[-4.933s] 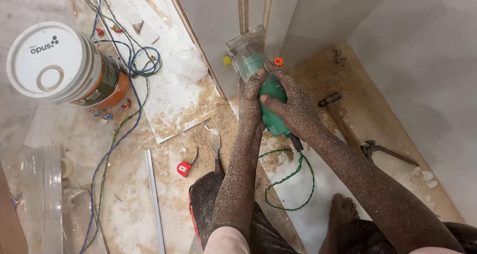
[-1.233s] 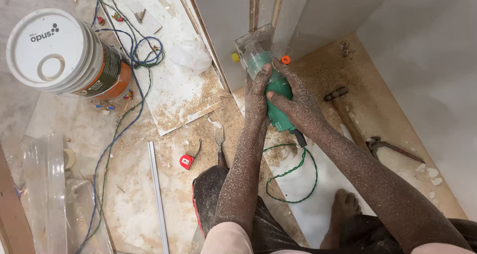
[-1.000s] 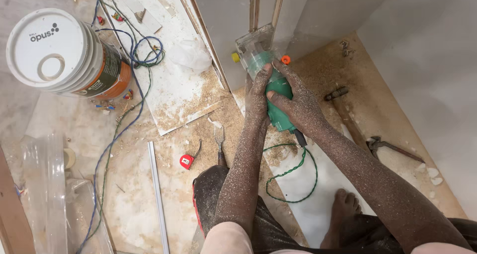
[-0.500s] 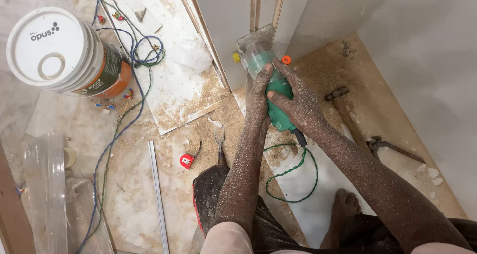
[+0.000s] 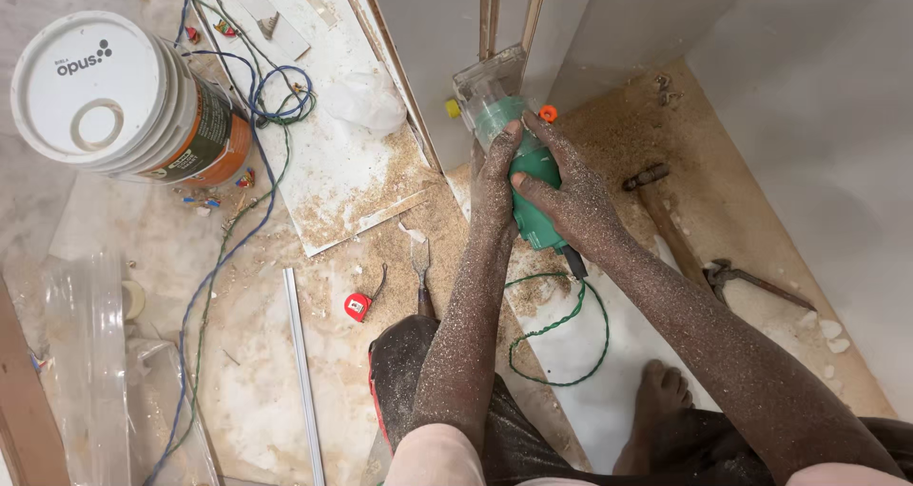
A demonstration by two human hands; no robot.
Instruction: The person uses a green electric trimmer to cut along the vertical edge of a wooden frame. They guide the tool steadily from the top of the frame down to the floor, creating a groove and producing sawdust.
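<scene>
A: Item one, green trim router. Location?

B: Upright on the sawdust-strewn floor, its clear base plate against the foot of the white panel. Left hand and right hand both wrapped round the green body, fingers closed tight on it.

A: Handling?

B: Judged compact but dense, rigid plastic shell, dusty and so likely slippery. The barrel is the place to grip, as held; the base plate looks brittle. Green cord loops loose behind it.

A: Item two, surroundings?

B: Hammer and pincers to the right, well apart from the router. Pliers and a small red tape measure near the left forearm. Paint bucket far left, blue wires trailing past it.

A: Unclear entries?

B: The cutter bit is hidden under the base and hands. Palms unseen. The pliers' handles vanish behind the knee. Switch state cannot be told.
</scene>
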